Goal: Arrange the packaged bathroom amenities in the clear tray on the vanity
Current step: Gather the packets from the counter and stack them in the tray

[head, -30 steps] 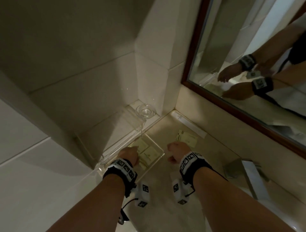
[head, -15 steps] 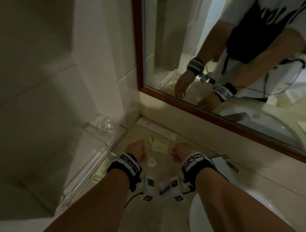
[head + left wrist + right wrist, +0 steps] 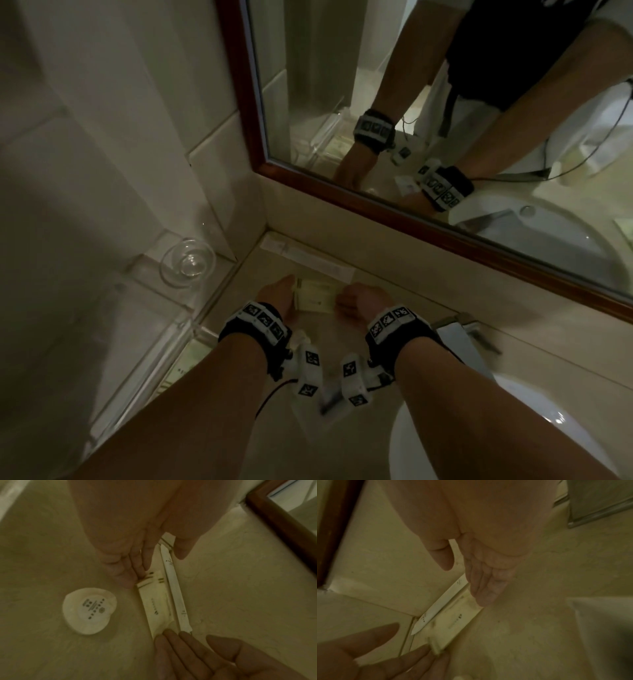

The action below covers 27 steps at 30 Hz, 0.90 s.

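A small stack of pale yellow packets (image 3: 313, 299) lies on the beige vanity near the back wall. My left hand (image 3: 279, 294) touches its left end with straight fingers (image 3: 137, 573). My right hand (image 3: 354, 301) touches the other end, fingers (image 3: 173, 639) also straight. Behind the stack, a long white packet (image 3: 175, 595) lies along the wall. A round white wrapped soap (image 3: 89, 609) sits nearer me on the counter. The clear tray (image 3: 197, 334) stands at lower left with packets (image 3: 190, 359) inside, partly hidden by my left forearm.
A glass bowl (image 3: 188, 262) sits on the clear shelf in the corner at left. The mirror's wooden frame (image 3: 411, 219) runs above the back wall. A chrome faucet (image 3: 459, 332) and the white basin (image 3: 513, 428) are at right.
My left hand left the tray and both hands moved to the yellow stack by the wall, closing in on its two ends. The head view swung right toward the mirror.
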{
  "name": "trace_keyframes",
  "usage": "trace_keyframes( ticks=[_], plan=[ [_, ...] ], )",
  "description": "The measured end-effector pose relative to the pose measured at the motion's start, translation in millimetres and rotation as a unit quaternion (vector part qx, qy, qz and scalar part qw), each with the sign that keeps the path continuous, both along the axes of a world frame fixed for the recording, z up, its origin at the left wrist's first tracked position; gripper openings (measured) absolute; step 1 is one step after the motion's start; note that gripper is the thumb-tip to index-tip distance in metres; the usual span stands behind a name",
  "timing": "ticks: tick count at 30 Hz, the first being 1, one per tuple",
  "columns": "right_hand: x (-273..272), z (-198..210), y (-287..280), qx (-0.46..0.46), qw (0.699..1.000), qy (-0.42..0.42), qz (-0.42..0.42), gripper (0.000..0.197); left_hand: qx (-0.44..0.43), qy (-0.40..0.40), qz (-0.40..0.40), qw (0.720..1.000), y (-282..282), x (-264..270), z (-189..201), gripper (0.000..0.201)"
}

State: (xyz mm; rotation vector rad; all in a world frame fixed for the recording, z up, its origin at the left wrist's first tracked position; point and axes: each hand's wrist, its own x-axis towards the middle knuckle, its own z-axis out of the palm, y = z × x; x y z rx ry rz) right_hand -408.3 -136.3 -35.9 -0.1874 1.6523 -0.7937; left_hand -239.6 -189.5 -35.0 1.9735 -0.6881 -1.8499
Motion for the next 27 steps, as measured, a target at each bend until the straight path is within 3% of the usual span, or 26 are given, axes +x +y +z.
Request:
trace_keyframes(
  ticks=[6,9,13,16,19,22,25,27],
  plan=[
    [14,-3,-1,0.009,0.998,-0.044,-0.043,0.017,-0.038,0.035,-0.115,0.992,5,1,-48,0.025],
    [15,0,3,-0.005,0.997,-0.063,-0.05,0.02,-0.066,0.048,-0.139,0.987,17,3,-19,0.034],
    [16,14,7,-0.04,0.996,-0.066,-0.042,0.042,-0.098,0.05,-0.154,0.982,28,7,19,0.025],
    [23,31,14,-0.063,0.997,-0.037,-0.002,0.024,-0.119,0.041,-0.197,0.972,38,16,36,0.03],
    [32,44,22,-0.086,0.996,-0.022,0.008,0.022,-0.115,0.071,-0.144,0.98,50,28,49,0.04],
    [44,55,32,-0.107,0.994,0.002,0.031,0.021,-0.121,0.129,-0.029,0.984,72,44,65,0.04],
    [61,63,42,-0.123,0.99,0.022,0.065,0.022,-0.108,0.158,0.085,0.978,96,66,81,0.027],
    [75,68,48,-0.135,0.987,0.016,0.083,0.024,-0.116,0.143,0.092,0.979,109,81,83,0.011]
  ],
)
